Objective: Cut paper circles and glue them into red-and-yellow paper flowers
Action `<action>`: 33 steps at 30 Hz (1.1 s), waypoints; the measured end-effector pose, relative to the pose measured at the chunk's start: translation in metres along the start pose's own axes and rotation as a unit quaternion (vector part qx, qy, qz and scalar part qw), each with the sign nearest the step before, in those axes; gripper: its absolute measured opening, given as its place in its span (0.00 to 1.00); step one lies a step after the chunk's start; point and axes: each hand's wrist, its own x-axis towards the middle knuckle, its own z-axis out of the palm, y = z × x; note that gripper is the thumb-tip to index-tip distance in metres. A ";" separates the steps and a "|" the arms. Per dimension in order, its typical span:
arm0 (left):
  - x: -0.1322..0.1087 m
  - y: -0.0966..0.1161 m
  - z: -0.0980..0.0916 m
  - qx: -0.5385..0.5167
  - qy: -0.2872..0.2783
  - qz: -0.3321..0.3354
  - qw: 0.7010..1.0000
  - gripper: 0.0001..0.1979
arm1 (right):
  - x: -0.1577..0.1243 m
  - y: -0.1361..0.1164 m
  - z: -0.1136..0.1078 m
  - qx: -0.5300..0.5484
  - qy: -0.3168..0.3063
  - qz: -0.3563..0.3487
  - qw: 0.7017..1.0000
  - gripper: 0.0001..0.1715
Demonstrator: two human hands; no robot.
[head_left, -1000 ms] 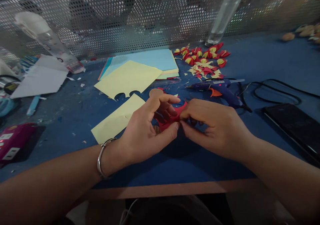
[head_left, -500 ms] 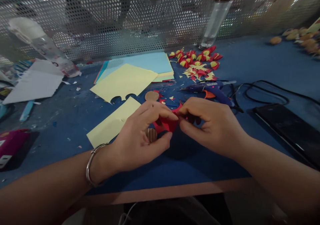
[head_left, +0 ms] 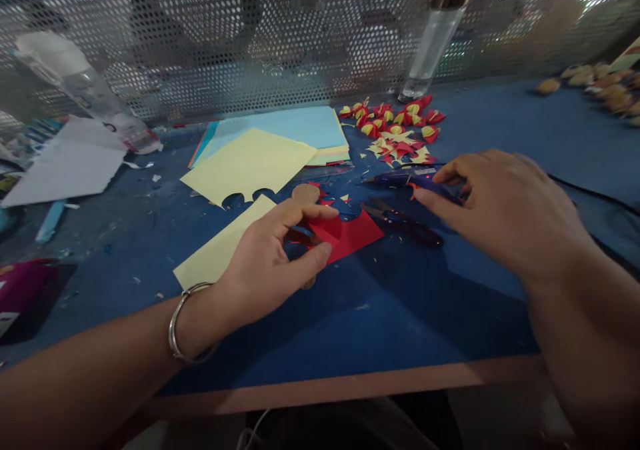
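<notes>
My left hand (head_left: pixel 280 250), a metal bangle at its wrist, has thumb and fingers curled around a small folded piece of red paper (head_left: pixel 326 229). Its edges blend with the red sheet (head_left: pixel 363 235) beneath, which has a curved cut-out. My right hand (head_left: pixel 490 210) is around the handle of a blue glue gun (head_left: pixel 397 179) with an orange trigger. Its thumb lies by the trigger, and some fingertips are hidden behind the handle. Scissors (head_left: pixel 407 223) with dark handles lie between the hands. A round brown disc (head_left: pixel 306 193) sits behind my left fingers.
Yellow sheets (head_left: pixel 250 163) and stacked coloured paper (head_left: pixel 295 123) lie left of centre. Red and yellow paper pieces (head_left: pixel 395 123) are heaped behind the glue gun. A clear bottle (head_left: pixel 433 50) stands against the perforated metal panel (head_left: pixel 200 43). A black cord (head_left: pixel 595 193) runs right.
My right hand has left the red paper and moved right to the glue gun. The scissors and red sheet are uncovered. My left hand has shifted slightly left.
</notes>
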 end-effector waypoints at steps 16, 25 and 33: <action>-0.001 0.000 0.000 0.059 0.045 0.057 0.996 0.18 | 0.009 -0.019 -0.003 0.060 -0.069 0.141 0.986 0.24; 0.015 -0.018 -0.007 -0.091 0.039 -0.010 0.995 0.27 | -0.003 -0.034 -0.017 0.183 0.085 0.099 0.974 0.27; 0.019 -0.017 -0.009 -0.120 0.024 -0.049 0.991 0.32 | -0.013 -0.036 -0.017 0.169 0.113 -0.002 0.979 0.27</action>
